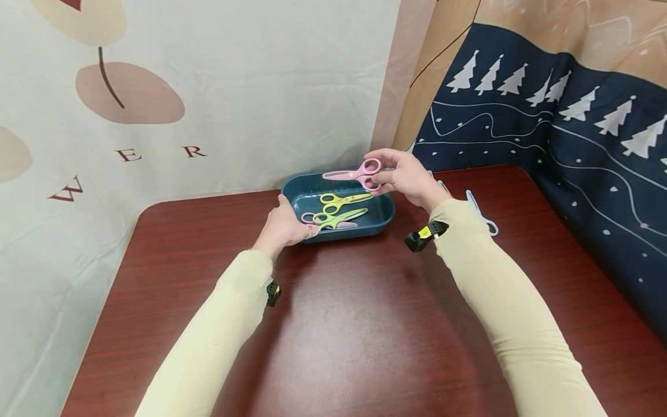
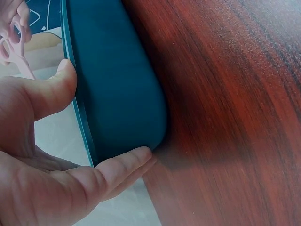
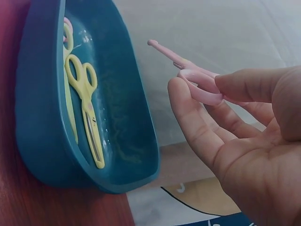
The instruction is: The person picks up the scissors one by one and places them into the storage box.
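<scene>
A dark teal plastic bin [image 1: 383, 227] stands at the back of the table. My left hand [image 1: 283, 225] holds its left end, the thumb [image 2: 66, 82] at the rim and the fingers along the outer wall. Above the bin's back right part, my right hand [image 1: 406, 176] holds pink scissors [image 1: 350, 175] by the handle loops, blades pointing left. Inside lie yellow scissors [image 3: 89, 101] and light green scissors [image 1: 339, 218]. Another pink pair [image 1: 306, 218] is partly hidden beneath the green one.
Light blue scissors [image 1: 488, 223] lie on the reddish-brown table [image 1: 344, 324] right of the bin, partly hidden behind my right forearm. A pale printed cloth [image 1: 250, 87] hangs close behind the bin. Dark blue cloth with white trees [image 1: 513, 81] borders the right side.
</scene>
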### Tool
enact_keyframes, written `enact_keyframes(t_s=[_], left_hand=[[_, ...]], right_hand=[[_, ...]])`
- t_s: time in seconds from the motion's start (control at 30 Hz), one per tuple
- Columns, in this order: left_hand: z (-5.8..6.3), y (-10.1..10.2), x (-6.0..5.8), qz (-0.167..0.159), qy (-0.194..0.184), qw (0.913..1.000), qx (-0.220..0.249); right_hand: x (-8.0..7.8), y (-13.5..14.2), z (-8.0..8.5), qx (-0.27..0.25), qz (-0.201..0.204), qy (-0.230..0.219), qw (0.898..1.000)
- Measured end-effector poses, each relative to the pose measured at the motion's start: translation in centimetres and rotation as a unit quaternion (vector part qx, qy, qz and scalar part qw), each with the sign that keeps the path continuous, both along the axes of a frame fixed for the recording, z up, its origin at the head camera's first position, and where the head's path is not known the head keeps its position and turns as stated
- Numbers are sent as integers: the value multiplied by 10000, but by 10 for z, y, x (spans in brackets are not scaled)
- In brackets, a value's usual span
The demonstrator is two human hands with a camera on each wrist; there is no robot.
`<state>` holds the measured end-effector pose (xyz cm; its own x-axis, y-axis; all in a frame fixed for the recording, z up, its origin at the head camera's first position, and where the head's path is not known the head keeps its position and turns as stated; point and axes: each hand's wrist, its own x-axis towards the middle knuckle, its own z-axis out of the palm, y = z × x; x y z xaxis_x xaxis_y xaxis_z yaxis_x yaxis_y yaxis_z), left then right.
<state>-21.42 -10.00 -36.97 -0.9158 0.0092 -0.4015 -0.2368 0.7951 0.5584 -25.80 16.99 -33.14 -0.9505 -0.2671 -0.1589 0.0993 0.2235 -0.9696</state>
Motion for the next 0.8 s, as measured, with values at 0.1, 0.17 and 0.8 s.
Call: enact_keyframes(t_s=[0.1,0.17,0.8], left_hand=[[1,0,0,3,-40,10000,-9],[1,0,0,10,-56,10000,-8],[4,2,2,88,-123,9999,-21]], right_hand=[[-2,-2,-2,-21,15,-6,10000],[-3,-3,-3,-45,39,-8,10000],[-12,-16,-6,-48,151,-141,9998]])
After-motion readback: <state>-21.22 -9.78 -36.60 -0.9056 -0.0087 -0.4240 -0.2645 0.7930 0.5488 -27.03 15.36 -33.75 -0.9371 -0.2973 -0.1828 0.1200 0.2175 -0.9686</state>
